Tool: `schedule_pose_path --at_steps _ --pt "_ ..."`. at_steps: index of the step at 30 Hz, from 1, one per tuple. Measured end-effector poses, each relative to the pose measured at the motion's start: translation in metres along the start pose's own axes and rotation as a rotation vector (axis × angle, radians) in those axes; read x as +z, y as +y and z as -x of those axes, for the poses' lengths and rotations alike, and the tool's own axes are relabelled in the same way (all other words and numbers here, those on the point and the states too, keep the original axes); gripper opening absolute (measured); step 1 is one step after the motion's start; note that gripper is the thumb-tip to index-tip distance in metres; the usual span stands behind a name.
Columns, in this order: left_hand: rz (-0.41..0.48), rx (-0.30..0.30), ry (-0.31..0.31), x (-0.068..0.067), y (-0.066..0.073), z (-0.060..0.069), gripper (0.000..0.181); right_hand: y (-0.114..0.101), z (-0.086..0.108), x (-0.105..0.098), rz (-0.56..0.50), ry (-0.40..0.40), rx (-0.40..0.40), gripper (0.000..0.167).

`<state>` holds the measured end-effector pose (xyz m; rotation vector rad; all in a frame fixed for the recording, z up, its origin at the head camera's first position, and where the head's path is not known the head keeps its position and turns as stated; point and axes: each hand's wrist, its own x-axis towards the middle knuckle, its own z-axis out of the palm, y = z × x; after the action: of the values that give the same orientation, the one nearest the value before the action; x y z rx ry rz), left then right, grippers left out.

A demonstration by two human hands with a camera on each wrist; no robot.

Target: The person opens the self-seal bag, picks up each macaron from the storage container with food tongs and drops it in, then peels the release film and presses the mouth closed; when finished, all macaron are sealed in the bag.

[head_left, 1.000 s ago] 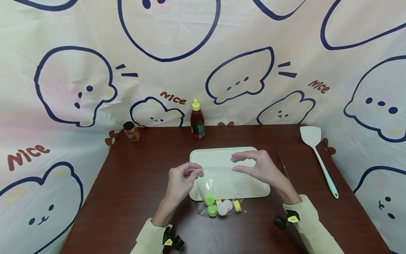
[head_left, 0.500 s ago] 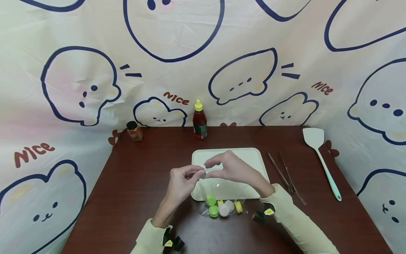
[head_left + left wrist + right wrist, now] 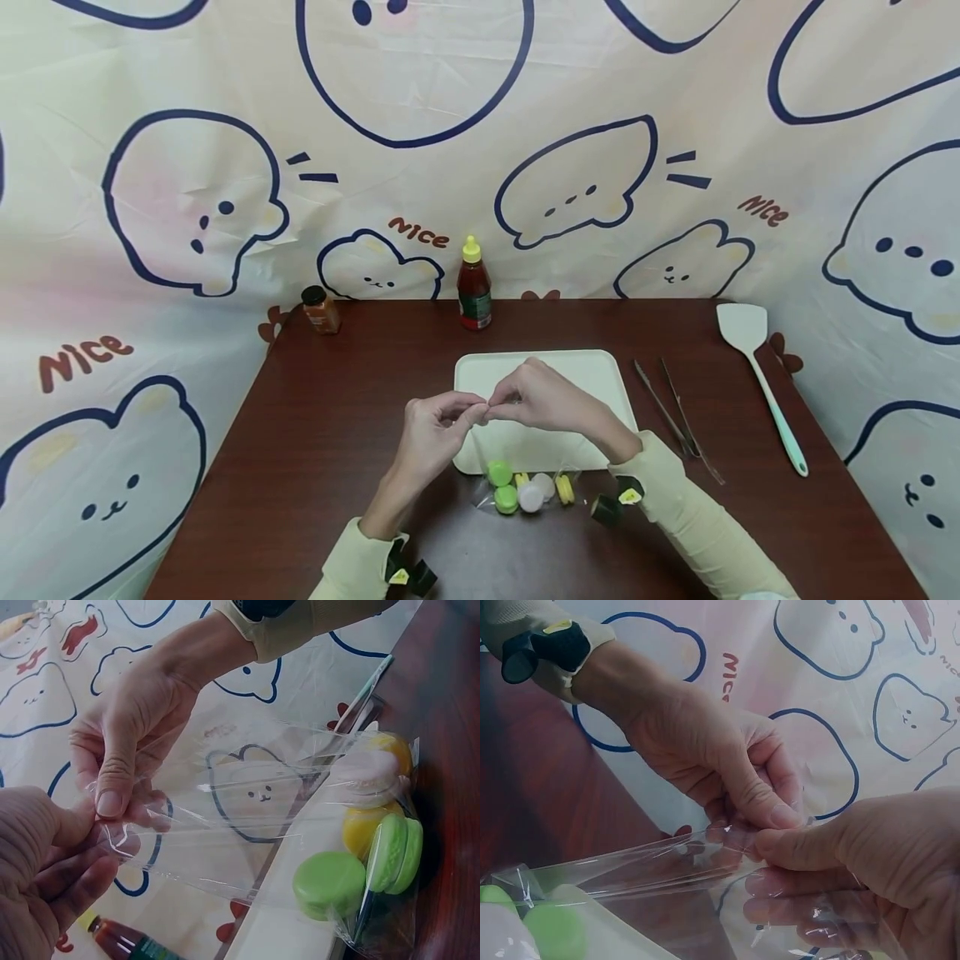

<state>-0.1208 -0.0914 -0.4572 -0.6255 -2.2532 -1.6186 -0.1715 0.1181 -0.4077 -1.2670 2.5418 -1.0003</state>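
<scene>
A clear plastic bag [image 3: 240,859] holds several macarons: green [image 3: 506,500], pale lilac-white [image 3: 531,497] and yellow [image 3: 564,489]. They lie at its bottom, on the table just in front of the white tray [image 3: 611,383]. Held up at its top edge, the bag stretches over the tray. My left hand [image 3: 437,427] pinches that edge between thumb and fingers. Right beside it, fingertips meeting the left ones, my right hand [image 3: 543,398] pinches the same edge; the wrist views show both thumbs pressed on the film.
Metal tongs [image 3: 688,442] lie right of the tray, near my right forearm. Farther right is a white spatula [image 3: 765,387] with a mint handle. A red sauce bottle [image 3: 474,296] and a black-lidded spice jar [image 3: 321,312] stand along the back edge.
My right hand has moved left from over the tray's right side to meet my left hand, and its spread thumb and fingers have closed on the bag's edge. The left hand stays in place.
</scene>
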Motion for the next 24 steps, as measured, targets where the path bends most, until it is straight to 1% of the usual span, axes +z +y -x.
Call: schedule_pose_path --at_steps 5,9,17,24 --pt "-0.006 0.016 0.002 0.0001 -0.0013 -0.0015 0.002 0.0038 0.0007 -0.0015 -0.038 -0.008 -0.006 0.005" --pt "-0.008 0.005 0.008 -0.0005 -0.0012 -0.0015 0.004 0.0058 0.0013 -0.0017 -0.067 -0.025 0.012 0.006" --pt "0.002 -0.016 0.004 0.0000 -0.0015 -0.0004 0.003 0.0065 0.0027 -0.0015 -0.058 -0.033 0.008 0.007" --pt "0.029 -0.015 0.021 0.0001 -0.0056 -0.0013 0.003 0.0099 0.0052 -0.0033 -0.046 -0.031 0.049 0.009"
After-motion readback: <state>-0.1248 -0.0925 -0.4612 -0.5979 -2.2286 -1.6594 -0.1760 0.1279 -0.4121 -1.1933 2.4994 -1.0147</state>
